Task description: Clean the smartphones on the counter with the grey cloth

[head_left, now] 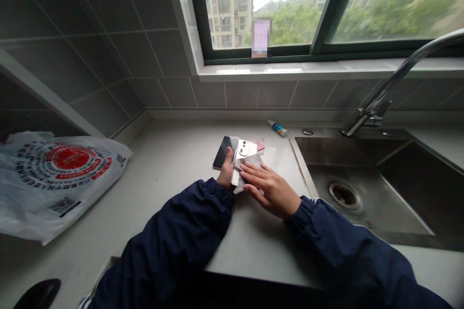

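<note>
My left hand (226, 172) grips a white phone (247, 147) by its left edge, thumb on top, with the phone's back and camera block facing up. My right hand (270, 188) presses a thin white wipe (252, 159) against the lower part of that back, its fingers stretched over the sheet. Behind my left thumb shows a second phone or dark glass panel (224, 150), dark side up. A clear flat case or sheet (258, 140) lies just beyond the white phone, with a small pink piece (260, 146) at its right. The phone's lower end is partly hidden by the wipe and fingers.
A tube with a pointed nozzle (278, 128) lies near the sink's left corner. On the right is a steel sink (362, 164) with a chrome faucet (377, 89). A white plastic bag (68, 174) rests on the left counter. A window (268, 5) is ahead.
</note>
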{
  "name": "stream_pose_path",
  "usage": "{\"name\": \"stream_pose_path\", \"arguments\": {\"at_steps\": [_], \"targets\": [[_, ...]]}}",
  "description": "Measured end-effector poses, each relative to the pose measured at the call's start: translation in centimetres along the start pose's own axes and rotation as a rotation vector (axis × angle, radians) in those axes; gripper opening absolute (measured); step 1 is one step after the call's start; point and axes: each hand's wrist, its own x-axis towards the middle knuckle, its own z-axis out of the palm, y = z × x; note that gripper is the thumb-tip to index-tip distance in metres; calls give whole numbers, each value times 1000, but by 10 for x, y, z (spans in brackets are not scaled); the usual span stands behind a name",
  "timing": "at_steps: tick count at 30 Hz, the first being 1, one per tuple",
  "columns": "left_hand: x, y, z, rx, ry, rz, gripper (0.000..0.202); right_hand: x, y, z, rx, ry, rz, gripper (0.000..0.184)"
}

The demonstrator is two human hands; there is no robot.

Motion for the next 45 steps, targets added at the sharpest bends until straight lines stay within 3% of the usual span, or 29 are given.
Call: {"name": "stream_pose_path", "arguments": {"at_steps": [5, 15, 21, 26, 31, 33, 38, 41, 45], "targets": [[-3, 4, 3, -29, -22, -9, 100, -1, 1, 3, -53, 7, 81, 44], [0, -1, -1, -11, -121, -38, 95, -2, 13, 11, -180, -39, 316, 64], [-2, 2, -11, 105, -193, -169, 88, -3, 22, 9, -188, 45, 402, 72], [-4, 1, -21, 233, -277, -263, 88, -3, 23, 4, -168, 125, 340, 74], [-3, -4, -15, 165, -157, -61, 69, -2, 19, 2, -95, 106, 152, 68], [-3, -5, -11, 164, -117, -39, 66, -2, 19, 1, -80, 88, 118, 67], [-1, -6, -18, 206, -176, -112, 84, -2, 14, 1, -40, 32, 37, 70], [3, -3, -29, 220, -190, -102, 90, -2, 12, 0, -43, 123, 44, 68], [8, 0, -36, 250, -187, -198, 101, -2, 14, 1, -42, 196, 132, 60]]}}
